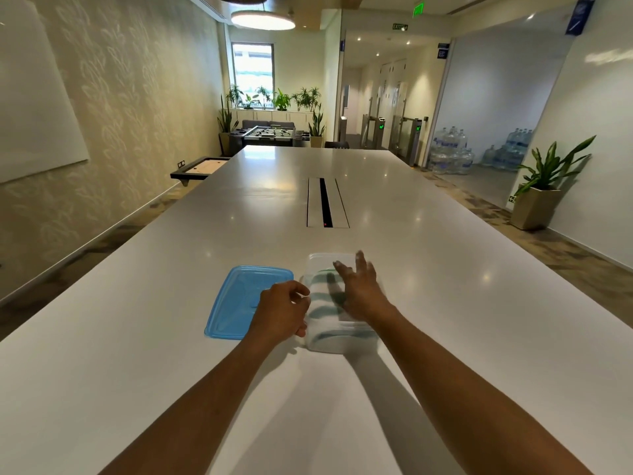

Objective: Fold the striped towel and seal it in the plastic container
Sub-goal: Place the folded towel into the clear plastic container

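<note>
A clear plastic container (320,260) stands on the white table (137,337) in front of me. The folded white towel with green stripes (323,305) lies inside it. My right hand (359,289) hovers over the container with fingers spread, palm down above the towel, slightly blurred. My left hand (282,311) has curled fingers at the container's left rim; whether it grips the wall I cannot tell. The blue lid (236,299) lies flat on the table just left of the container, partly under my left hand.
A cable slot (325,204) runs along the table's middle, beyond the container. A potted plant (537,197) stands on the floor at the right. Water jugs (452,152) and a foosball table (270,133) are far behind.
</note>
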Demonstrator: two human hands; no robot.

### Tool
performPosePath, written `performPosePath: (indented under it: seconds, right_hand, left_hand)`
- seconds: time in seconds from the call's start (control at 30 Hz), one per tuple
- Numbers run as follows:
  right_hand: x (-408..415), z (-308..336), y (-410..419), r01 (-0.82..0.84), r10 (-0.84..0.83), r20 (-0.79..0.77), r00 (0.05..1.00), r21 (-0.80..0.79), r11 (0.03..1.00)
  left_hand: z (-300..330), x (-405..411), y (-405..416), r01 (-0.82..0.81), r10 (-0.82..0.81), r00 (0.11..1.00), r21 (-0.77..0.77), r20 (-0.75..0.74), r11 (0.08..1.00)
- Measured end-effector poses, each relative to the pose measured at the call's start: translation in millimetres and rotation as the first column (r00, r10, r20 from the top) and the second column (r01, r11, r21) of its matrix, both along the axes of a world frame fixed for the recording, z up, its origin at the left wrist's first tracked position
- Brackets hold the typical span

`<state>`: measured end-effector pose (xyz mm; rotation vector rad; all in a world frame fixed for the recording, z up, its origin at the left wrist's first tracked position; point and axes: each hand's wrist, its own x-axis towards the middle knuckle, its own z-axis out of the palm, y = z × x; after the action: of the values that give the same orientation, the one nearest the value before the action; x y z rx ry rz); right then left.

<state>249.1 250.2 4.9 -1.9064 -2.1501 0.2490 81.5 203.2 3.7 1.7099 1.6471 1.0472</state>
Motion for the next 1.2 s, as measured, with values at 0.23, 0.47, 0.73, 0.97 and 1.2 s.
performPosePath:
  seconds: [0.23,0.47,0.73,0.97,1.2]
  right_hand:
    - [-4.8,1.1,4.8,-0.135,0.151,0.106,0.983,-0.145,0.980]
    - [-4.4,-18.4,15.9,-0.047,0.179,0.253,0.951,-0.453,0.890]
    - [0.0,11.5,0.5,-0.121,0.114,-0.137,0.984,-0.045,0.992]
    - [34.5,10.4,-14.7,0.218,-0.133,-0.458,0.879,0.137,0.966]
    - [41.7,-16.1,-21.1,0.120,-0.201,-0.838,0.506,-0.163,0.979]
  left_hand:
    - [-1.0,2.4,-1.7,-0.030,0.032,0.999,0.027,-0.041,0.999]
    - [-2.8,3.3,-2.4,-0.023,0.024,0.999,0.035,-0.038,0.999]
    - [-16.9,-13.2,0.4,-0.174,0.163,0.983,0.133,0.089,0.976]
    - [-54.0,-28.5,-0.7,-0.202,0.278,0.858,0.213,-0.432,0.956]
    - [-64.4,-23.4,-5.7,-0.137,0.289,0.679,0.271,-0.675,0.953]
